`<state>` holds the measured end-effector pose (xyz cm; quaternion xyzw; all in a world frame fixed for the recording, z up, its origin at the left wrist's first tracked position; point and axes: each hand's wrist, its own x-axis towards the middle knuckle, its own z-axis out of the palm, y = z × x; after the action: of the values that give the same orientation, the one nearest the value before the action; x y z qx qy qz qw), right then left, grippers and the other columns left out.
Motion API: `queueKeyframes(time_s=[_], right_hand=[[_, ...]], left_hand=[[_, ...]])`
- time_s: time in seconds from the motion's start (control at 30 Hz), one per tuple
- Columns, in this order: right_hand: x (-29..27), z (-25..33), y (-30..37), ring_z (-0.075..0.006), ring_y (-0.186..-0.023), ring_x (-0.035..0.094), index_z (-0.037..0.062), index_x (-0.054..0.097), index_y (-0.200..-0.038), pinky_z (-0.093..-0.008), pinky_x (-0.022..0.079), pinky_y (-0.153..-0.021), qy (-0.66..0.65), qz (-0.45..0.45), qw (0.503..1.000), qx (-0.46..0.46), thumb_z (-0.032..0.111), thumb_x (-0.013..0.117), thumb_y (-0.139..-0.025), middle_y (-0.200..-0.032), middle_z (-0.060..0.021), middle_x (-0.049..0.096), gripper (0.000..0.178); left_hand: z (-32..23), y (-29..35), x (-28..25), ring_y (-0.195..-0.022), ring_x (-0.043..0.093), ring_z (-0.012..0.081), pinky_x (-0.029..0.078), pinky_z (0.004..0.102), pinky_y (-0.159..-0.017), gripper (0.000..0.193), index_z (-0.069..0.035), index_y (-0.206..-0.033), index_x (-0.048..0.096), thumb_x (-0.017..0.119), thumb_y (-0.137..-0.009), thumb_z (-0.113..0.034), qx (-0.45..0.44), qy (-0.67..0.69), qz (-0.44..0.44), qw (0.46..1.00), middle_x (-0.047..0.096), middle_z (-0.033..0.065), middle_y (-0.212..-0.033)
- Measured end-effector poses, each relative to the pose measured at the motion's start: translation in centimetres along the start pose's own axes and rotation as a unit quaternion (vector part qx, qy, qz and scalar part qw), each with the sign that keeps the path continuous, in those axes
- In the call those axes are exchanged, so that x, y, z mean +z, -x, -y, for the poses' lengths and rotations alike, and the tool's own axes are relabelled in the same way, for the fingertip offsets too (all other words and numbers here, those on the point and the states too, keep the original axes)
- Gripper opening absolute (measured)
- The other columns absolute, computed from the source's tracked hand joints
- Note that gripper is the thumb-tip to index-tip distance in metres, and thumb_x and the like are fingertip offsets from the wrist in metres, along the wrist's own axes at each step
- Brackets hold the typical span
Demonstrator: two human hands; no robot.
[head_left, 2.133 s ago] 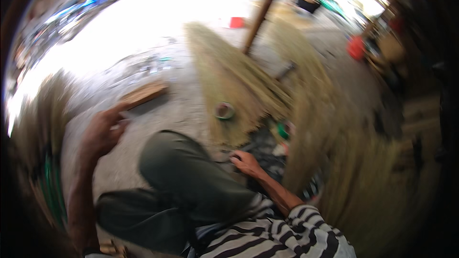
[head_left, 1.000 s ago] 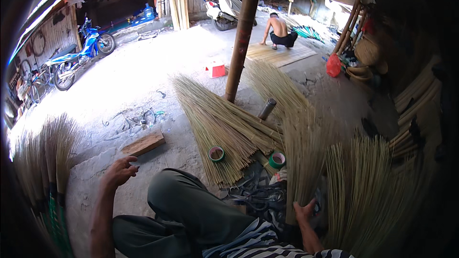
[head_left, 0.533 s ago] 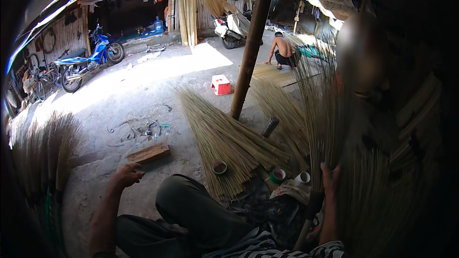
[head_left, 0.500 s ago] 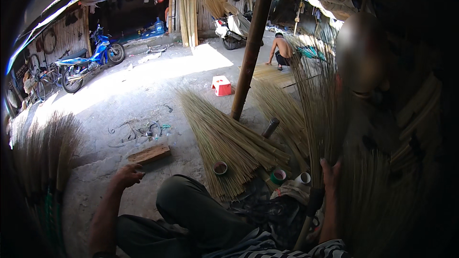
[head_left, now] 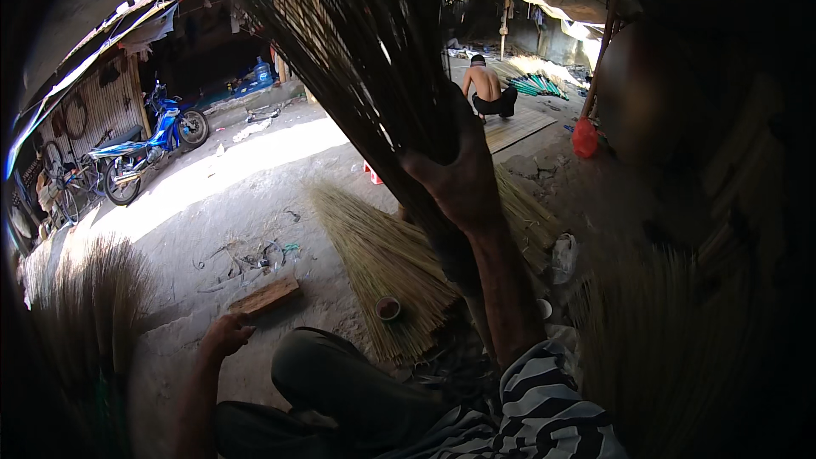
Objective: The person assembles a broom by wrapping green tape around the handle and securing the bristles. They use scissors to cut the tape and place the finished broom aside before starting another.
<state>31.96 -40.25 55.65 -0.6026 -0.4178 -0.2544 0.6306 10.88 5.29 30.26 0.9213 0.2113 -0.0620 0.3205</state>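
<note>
One motorbike (head_left: 144, 149), one wooden block (head_left: 264, 296), one small cup (head_left: 388, 308), one red bag (head_left: 585, 138).

I see hard sunlight glaring on the ground beside the motorbike (head_left: 144, 149); everything right of it sinks into dim, fisheye-bent shadow.

1. The bundle of broom sticks (head_left: 365, 59) in the raised hand is dark brown.
2. The fan of sticks (head_left: 382, 259) on the ground is pale yellow.
3. The sleeve (head_left: 544, 404) has black and white stripes.
4. The far left motorbike (head_left: 149, 149) is blue.
5. The far right bag (head_left: 585, 138) is red.
</note>
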Motion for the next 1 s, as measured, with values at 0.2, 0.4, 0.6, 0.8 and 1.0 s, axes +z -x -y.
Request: queueKeyframes(time_s=[0.2, 0.4, 0.6, 0.8, 1.0], right_hand=[[8.0, 1.9, -3.8, -0.0276, -0.113, 0.064, 0.0035, 0.047, -0.155, -0.0437, 0.055, -0.097, 0.005, 0.000, 0.990, -0.138, 0.015, 0.088, -0.083, -0.132, -0.0162, 0.058, 0.083], [17.0, 4.5, -5.2, -0.0339, -0.120, 0.057, 0.0030, 0.044, -0.157, -0.0484, 0.051, -0.102, -0.135, 0.026, 0.980, -0.147, 0.022, 0.086, -0.085, -0.137, -0.0214, 0.053, 0.085], [24.5, 6.9, -5.4, -0.0402, -0.127, 0.051, 0.0026, 0.041, -0.159, -0.0530, 0.047, -0.106, -0.243, 0.034, 0.960, -0.138, 0.028, 0.085, -0.087, -0.142, -0.0266, 0.048, 0.088], [29.0, 7.6, -5.0, -0.0464, -0.135, 0.044, 0.0022, 0.038, -0.162, -0.0577, 0.042, -0.111, -0.311, 0.045, 0.941, -0.123, 0.034, 0.084, -0.089, -0.147, -0.0318, 0.044, 0.091], [29.7, 3.7, -2.7, -0.0527, -0.142, 0.038, 0.0017, 0.036, -0.164, -0.0623, 0.038, -0.116, -0.326, 0.080, 0.935, -0.117, 0.040, 0.082, -0.091, -0.152, -0.0369, 0.039, 0.094]], left_hand=[[-4.8, 2.0, -0.8, -0.096, 0.079, 0.0268, 0.061, 0.0425, -0.086, 0.049, -0.001, -0.142, 0.066, 0.073, -0.099, -0.024, 0.034, 0.015, -0.047, 0.998, 0.079, 0.0215, -0.105], [-11.2, 3.5, -0.8, -0.131, 0.065, 0.0392, 0.054, 0.0537, -0.107, 0.094, -0.006, -0.164, 0.041, 0.088, -0.087, -0.031, 0.165, 0.084, -0.154, 0.971, 0.062, 0.0254, -0.149], [-12.1, 3.0, -1.5, -0.132, 0.065, 0.0343, 0.052, 0.0535, -0.110, 0.094, -0.005, -0.156, 0.050, 0.098, -0.077, -0.022, 0.313, 0.082, -0.285, 0.902, 0.068, 0.0198, -0.141], [-8.0, 3.6, -5.1, -0.069, 0.054, 0.0075, 0.047, 0.0274, -0.060, 0.021, -0.004, -0.108, 0.066, 0.079, -0.097, -0.016, 0.262, 0.285, -0.395, 0.833, 0.056, -0.0026, -0.086], [-3.9, 5.7, -4.7, -0.065, 0.051, 0.0061, 0.044, 0.0262, -0.059, 0.029, -0.004, -0.127, 0.065, 0.073, -0.102, -0.013, 0.127, 0.292, -0.462, 0.827, 0.049, -0.0035, -0.081]])
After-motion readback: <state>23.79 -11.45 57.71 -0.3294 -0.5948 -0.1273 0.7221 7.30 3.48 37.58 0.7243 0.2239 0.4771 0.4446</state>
